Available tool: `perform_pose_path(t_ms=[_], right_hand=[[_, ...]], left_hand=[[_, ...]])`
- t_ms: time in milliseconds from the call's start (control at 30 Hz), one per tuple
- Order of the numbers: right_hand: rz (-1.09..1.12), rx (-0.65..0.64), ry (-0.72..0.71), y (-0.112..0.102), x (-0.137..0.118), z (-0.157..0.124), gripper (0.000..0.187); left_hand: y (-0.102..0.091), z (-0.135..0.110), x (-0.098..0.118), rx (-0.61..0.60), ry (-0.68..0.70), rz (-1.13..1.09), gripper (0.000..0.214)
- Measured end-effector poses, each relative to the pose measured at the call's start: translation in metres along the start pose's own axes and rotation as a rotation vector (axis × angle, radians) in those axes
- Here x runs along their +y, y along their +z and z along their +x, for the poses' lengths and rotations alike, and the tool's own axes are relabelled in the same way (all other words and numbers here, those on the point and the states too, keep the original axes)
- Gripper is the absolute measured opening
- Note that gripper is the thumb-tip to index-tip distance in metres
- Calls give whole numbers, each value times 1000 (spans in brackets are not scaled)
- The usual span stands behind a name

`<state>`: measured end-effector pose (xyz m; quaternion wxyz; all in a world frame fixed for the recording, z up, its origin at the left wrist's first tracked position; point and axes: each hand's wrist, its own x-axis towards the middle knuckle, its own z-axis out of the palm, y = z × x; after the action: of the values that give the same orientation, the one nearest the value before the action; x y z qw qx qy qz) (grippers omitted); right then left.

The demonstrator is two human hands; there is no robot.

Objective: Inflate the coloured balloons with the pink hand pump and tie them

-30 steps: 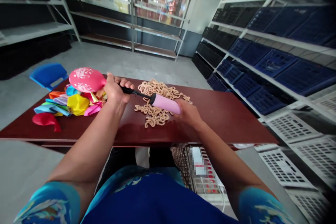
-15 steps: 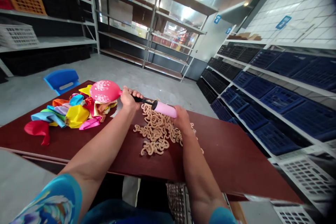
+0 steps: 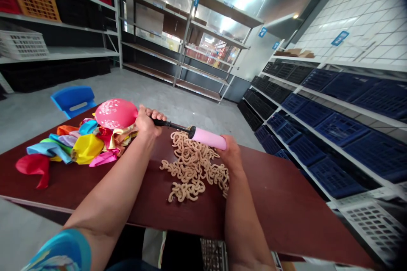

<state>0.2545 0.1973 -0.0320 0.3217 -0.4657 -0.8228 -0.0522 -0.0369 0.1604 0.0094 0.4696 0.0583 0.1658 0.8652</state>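
Observation:
A balloon pump [image 3: 208, 137] with a pink barrel and a black rod and handle spans the gap between my hands. My left hand [image 3: 146, 122] is wrapped round its black handle, close to the neck of a partly filled red balloon [image 3: 116, 113] with white print. Fingers hide where balloon and pump meet. On the right, my right hand [image 3: 229, 151] grips the far end of the pink barrel. Deflated balloons [image 3: 90, 148] in many colours lie heaped under and left of the red one. Below the pump, curly beige pieces [image 3: 193, 165] are spread in a pile.
Everything rests on a dark red table [image 3: 270, 203]. A blue chair [image 3: 73, 99] stands behind its left end. Shelving with navy crates [image 3: 327, 148] runs along the right, bare-looking metal racks [image 3: 181, 59] stand at the back, and an orange crate [image 3: 33, 0] sits on the left shelves.
My hands have moved apart, left hand leftward and right hand rightward, so more of the pump's black rod shows. The red balloon has shifted left and looks slightly larger.

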Motion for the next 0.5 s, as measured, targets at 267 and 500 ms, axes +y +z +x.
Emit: perform_pose_path(t_ms=[267, 500], right_hand=[[11, 122, 8, 21, -8, 5, 34], [394, 272, 169, 43, -42, 13, 82]], left_hand=[[-7, -9, -23, -45, -28, -49, 41], [0, -10, -21, -59, 3, -108, 42]])
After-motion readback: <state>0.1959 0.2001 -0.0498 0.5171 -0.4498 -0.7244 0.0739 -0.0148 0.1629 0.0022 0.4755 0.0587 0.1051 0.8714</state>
